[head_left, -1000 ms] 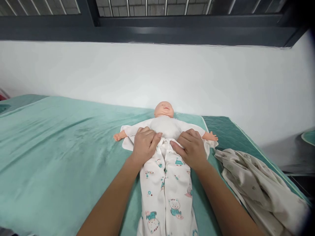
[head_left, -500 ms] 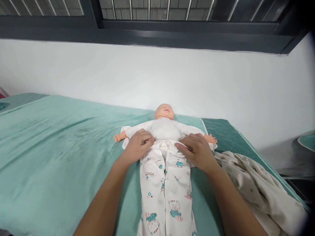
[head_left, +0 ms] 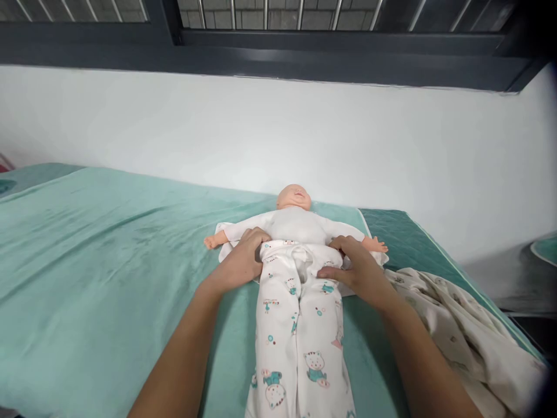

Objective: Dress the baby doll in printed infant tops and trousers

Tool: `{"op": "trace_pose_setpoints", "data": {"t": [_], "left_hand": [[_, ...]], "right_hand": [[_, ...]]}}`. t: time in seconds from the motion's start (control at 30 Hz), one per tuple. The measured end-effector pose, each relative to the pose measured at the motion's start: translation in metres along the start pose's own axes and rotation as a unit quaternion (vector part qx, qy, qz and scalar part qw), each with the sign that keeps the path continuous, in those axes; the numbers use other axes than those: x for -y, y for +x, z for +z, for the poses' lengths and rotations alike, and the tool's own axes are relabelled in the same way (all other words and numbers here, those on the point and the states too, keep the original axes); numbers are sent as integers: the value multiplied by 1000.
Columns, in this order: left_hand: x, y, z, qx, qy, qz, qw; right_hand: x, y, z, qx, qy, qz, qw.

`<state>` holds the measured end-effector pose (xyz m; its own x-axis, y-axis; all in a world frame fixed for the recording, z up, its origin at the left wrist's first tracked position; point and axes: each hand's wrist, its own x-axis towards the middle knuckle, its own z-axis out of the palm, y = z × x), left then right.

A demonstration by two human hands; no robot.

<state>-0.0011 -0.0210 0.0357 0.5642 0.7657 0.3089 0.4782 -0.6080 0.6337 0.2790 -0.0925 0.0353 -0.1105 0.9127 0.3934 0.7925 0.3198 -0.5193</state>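
A baby doll (head_left: 299, 225) in a white long-sleeved top lies on its back, its arms spread wide. White baby trousers (head_left: 282, 313) printed with bears and small teal figures cover its lower body. My left hand (head_left: 241, 261) is closed on the waistband at the left hip; its thumb is partly hidden. At the opposite hip, my right hand (head_left: 359, 270) holds the waistband side, index finger at the top edge and thumb lying lower across the front. Between both hands the front of the waistband is gathered and creased. The trouser legs run toward me past the lower picture edge.
A light teal sheet (head_left: 108, 278) covers the bed, with a darker green quilted mat (head_left: 387, 232) at the right. Crumpled cream patterned cloth (head_left: 461, 331) lies right of my forearm. Behind the doll rises a white wall (head_left: 195, 128) below a dark window frame (head_left: 304, 55).
The waistband has moved slightly up the doll's belly. My right thumb has spread away from the index finger, and my left fingers have shifted up along the waistband edge.
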Motion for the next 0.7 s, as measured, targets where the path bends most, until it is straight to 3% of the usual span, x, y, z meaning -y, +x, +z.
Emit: {"op": "trace_pose_setpoints", "data": {"t": [0.2, 0.33, 0.7], "left_hand": [[4, 8, 18, -93, 2, 56, 994], [6, 13, 23, -122, 7, 74, 990], [6, 15, 26, -121, 39, 90, 988]], "right_hand": [[-10, 3, 14, -122, -59, -25, 990], [-12, 7, 22, -175, -75, -37, 981], [-3, 6, 32, -199, -82, -128, 968]]}}
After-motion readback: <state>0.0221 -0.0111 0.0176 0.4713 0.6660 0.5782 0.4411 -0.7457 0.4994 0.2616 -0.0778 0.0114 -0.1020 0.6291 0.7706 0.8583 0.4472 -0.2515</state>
